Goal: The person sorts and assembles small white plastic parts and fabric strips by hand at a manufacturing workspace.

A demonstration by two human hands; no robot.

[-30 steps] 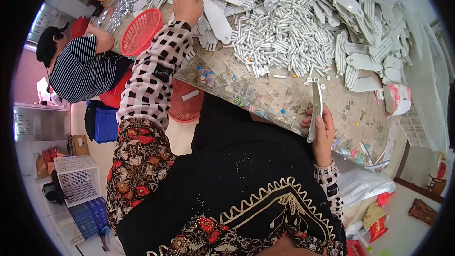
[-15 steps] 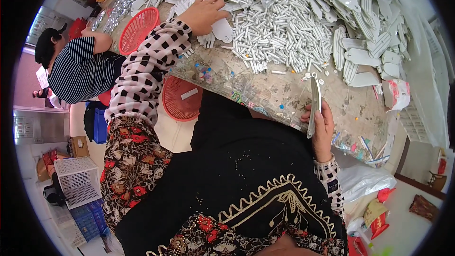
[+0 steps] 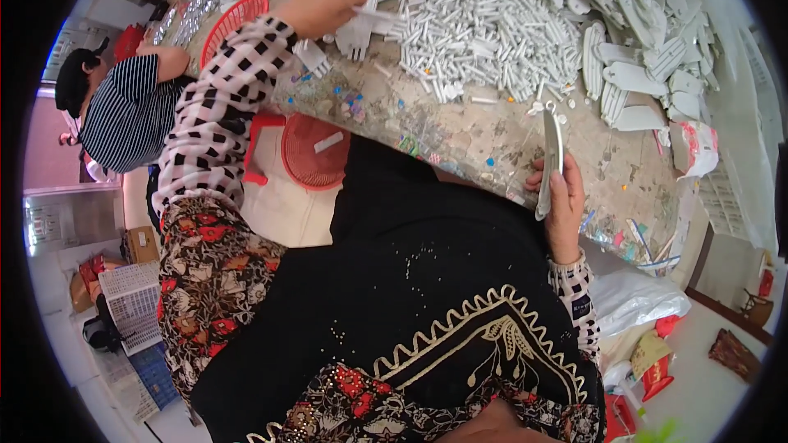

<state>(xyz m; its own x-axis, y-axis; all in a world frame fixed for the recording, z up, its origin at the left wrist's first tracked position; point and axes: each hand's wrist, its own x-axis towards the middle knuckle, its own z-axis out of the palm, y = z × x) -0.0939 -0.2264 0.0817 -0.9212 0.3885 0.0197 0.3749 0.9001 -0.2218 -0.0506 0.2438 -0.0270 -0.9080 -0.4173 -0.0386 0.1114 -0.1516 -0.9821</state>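
Observation:
At the table's right front, my right hand (image 3: 562, 205) is closed around a slim, curved white plastic piece (image 3: 553, 148). It stands nearly upright, seen edge-on, with a small round end at the top. My left hand (image 3: 324, 4) reaches across the table's far left. Its fingers are bunched against a flat white slotted piece (image 3: 358, 37) with pronged ends; what they pinch is partly hidden. Between the hands spreads a heap of short white plastic rods (image 3: 492, 41).
Flat white plastic pieces (image 3: 632, 86) are piled at the back and right. A red basket (image 3: 234, 29) stands by my left forearm; another red basket (image 3: 308, 152) sits below the table edge. Beyond my left arm is a person in a striped shirt (image 3: 131, 115).
My left hand has moved left and farther away, and its spread fingers have drawn together. My right hand still holds the curved piece, almost in the same place.

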